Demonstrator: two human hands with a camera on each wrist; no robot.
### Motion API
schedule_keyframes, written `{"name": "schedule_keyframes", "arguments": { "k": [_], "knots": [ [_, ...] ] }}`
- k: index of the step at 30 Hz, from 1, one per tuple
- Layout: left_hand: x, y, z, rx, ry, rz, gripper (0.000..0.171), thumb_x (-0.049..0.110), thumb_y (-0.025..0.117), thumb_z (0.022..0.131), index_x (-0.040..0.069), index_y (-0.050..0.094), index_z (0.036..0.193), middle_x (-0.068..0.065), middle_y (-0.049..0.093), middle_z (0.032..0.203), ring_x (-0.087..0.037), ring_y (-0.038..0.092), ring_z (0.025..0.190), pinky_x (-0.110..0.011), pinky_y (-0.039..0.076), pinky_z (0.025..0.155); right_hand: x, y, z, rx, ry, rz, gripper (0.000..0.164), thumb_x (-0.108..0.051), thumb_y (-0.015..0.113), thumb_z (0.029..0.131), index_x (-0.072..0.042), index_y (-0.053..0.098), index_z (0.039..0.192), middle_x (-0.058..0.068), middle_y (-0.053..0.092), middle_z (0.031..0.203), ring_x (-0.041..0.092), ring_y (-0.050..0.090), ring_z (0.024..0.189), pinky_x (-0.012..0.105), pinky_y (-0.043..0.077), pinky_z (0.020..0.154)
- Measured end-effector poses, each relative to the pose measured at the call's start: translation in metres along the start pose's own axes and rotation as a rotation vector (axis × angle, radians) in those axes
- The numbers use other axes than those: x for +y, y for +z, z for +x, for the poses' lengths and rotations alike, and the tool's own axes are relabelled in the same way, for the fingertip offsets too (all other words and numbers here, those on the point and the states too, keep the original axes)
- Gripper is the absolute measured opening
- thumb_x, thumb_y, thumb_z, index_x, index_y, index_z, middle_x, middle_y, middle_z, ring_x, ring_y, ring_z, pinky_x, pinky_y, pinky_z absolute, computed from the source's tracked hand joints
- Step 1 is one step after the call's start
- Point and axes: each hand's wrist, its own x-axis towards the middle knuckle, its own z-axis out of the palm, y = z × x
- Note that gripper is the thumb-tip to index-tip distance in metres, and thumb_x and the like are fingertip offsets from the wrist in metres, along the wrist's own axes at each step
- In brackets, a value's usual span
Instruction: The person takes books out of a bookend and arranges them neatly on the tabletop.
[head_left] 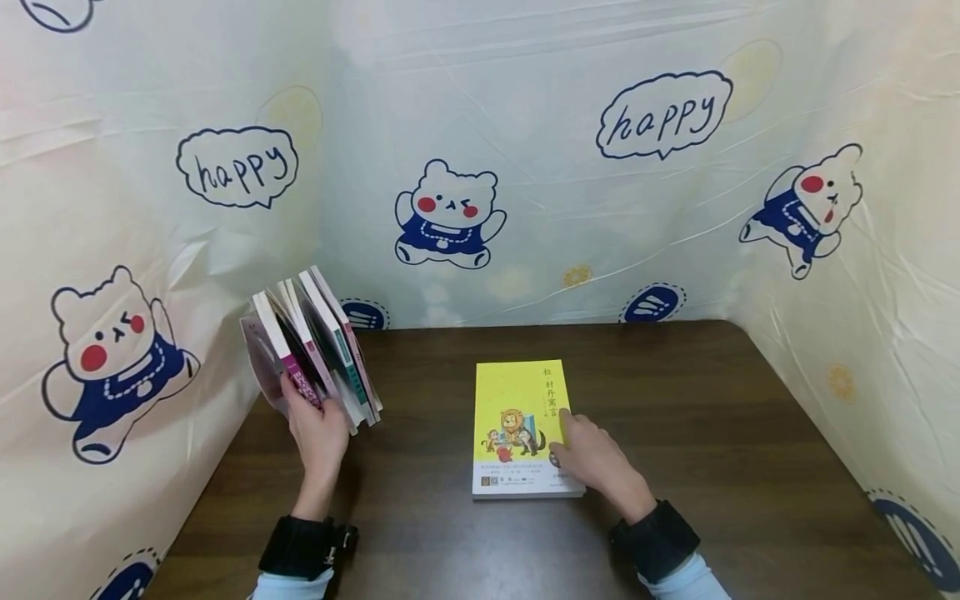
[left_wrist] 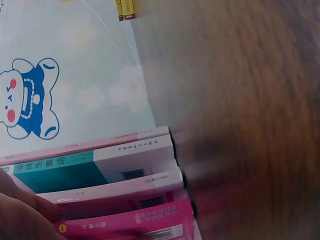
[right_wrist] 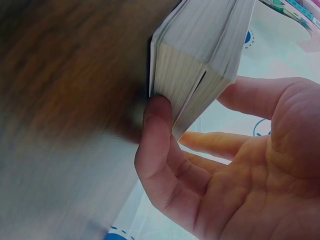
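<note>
My left hand (head_left: 318, 437) grips the near side of several books standing on edge at the table's left. Among them, a magenta book (left_wrist: 120, 226) lies against the thumb and a teal-and-white book (left_wrist: 60, 165) stands further in. The row leans and its top edges fan apart. Toward the middle, a yellow book (head_left: 517, 387) with a lion on its cover lies face up. My right hand (head_left: 600, 462) holds it by its right edge. In the right wrist view fingers curl against the page block (right_wrist: 195, 50), which shows a dark gap; two yellow spines (left_wrist: 128, 10) appear in the left wrist view.
The dark brown wooden table (head_left: 720, 400) carries the books. A pale cloth (head_left: 540, 208) printed with bears and the word "happy" hangs behind it and along both sides, with the left books close to it.
</note>
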Motion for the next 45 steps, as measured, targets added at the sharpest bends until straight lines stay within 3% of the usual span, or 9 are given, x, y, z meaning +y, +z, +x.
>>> {"name": "schedule_keyframes", "arguments": {
  "k": [16, 28, 34, 45],
  "knots": [
    [-0.003, -0.003, -0.011, -0.024, 0.076, -0.019, 0.072, 0.001, 0.044, 0.106, 0.025, 0.014, 0.167, -0.024, 0.034, 0.167, -0.045, 0.034, 0.150, -0.068, 0.024, 0.123, 0.000, 0.001, -0.001, -0.010, 0.003, -0.005, 0.071, -0.024, 0.070, 0.099, 0.007, 0.040, 0.154, 0.032, 0.056, 0.145, 0.037, 0.062, 0.109, 0.058, 0.055, 0.096],
    [-0.006, -0.001, -0.002, -0.011, 0.026, -0.001, 0.074, 0.002, 0.048, 0.105, 0.025, 0.016, 0.167, -0.021, 0.035, 0.168, -0.044, 0.035, 0.150, -0.066, 0.025, 0.123, -0.001, -0.002, -0.002, -0.008, -0.001, -0.008, 0.070, -0.022, 0.069, 0.099, 0.009, 0.040, 0.154, 0.034, 0.055, 0.147, 0.039, 0.062, 0.112, 0.061, 0.055, 0.099],
    [-0.003, -0.001, 0.001, 0.002, 0.021, 0.014, 0.078, 0.000, 0.052, 0.102, 0.023, 0.017, 0.168, -0.025, 0.040, 0.164, -0.048, 0.039, 0.146, -0.068, 0.029, 0.120, -0.001, -0.004, -0.002, -0.009, -0.003, -0.002, 0.071, -0.023, 0.070, 0.099, 0.008, 0.039, 0.155, 0.032, 0.056, 0.146, 0.038, 0.062, 0.108, 0.056, 0.056, 0.094],
    [-0.001, -0.007, -0.009, -0.041, -0.002, -0.014, 0.077, 0.000, 0.047, 0.104, 0.027, 0.015, 0.168, -0.024, 0.035, 0.167, -0.045, 0.035, 0.149, -0.068, 0.027, 0.122, -0.002, -0.003, 0.000, -0.016, -0.006, 0.001, 0.071, -0.023, 0.070, 0.099, 0.008, 0.039, 0.155, 0.032, 0.055, 0.146, 0.038, 0.062, 0.108, 0.055, 0.055, 0.093]
  ]
}}
